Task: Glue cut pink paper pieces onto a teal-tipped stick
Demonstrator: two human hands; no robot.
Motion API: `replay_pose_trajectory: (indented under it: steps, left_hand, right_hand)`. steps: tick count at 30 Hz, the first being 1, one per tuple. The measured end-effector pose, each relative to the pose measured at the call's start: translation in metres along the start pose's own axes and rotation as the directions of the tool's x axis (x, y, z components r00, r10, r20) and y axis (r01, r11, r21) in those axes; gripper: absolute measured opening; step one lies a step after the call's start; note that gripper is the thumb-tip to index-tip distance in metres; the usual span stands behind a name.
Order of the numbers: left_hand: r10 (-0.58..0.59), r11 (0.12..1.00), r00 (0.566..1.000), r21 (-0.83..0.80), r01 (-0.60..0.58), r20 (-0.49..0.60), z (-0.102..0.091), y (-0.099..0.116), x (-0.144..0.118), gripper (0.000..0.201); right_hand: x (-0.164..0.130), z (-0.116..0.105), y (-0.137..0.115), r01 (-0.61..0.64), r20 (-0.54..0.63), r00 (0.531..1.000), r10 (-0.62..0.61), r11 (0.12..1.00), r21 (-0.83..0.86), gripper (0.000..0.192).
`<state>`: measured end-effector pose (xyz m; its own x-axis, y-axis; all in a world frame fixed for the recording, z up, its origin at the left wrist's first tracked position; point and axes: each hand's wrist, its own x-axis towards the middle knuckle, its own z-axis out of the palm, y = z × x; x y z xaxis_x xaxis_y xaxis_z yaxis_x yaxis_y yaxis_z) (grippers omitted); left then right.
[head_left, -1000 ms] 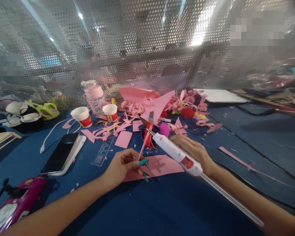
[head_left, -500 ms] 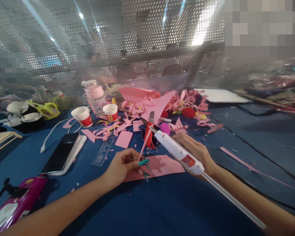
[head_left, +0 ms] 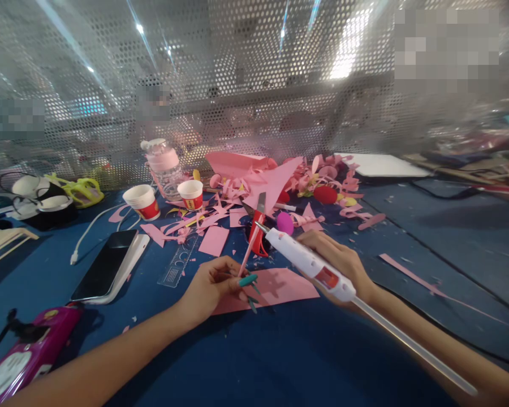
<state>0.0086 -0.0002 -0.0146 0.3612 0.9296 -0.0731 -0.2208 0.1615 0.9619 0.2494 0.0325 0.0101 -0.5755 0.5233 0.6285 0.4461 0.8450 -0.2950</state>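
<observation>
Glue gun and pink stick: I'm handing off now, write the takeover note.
Right hand: grip closed on the white glue gun, nozzle at the upper end of the pink stick.
Left hand: pinches the stick's lower end, above the pink paper sheet.
Red scissors lie just behind.
Done: gun and stick brought together.
Left: whether glue is out cannot be told.

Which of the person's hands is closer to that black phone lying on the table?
The left. The left hand, pinching a thin pink stick, sits just right of the phone. The right hand, holding the white glue gun, is farther right.
</observation>
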Motion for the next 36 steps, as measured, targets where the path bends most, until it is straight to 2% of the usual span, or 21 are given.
replay_pose_trajectory:
  steps: [11, 16, 36]
  left_hand:
    - [0.009, 1.000, 1.000, 0.004, -0.009, -0.003, 0.0021, 0.0017, -0.0001, 0.018]
    - [0.002, 1.000, 1.000, 0.025, -0.002, -0.014, 0.0020, 0.0019, -0.0001, 0.020]
    - [0.009, 1.000, 1.000, 0.026, -0.009, -0.002, 0.0008, 0.0006, -0.0002, 0.018]
  right_hand:
    - [0.0002, 0.0027, -0.0066, -0.076, -0.064, 0.995, 0.075, 0.997, -0.009, 0.018]
    - [-0.0002, 0.0007, -0.0022, -0.025, -0.004, 1.000, 0.025, 1.000, 0.013, 0.023]
    - [-0.0020, 0.0002, -0.0007, -0.042, -0.018, 0.999, 0.042, 0.998, -0.044, 0.025]
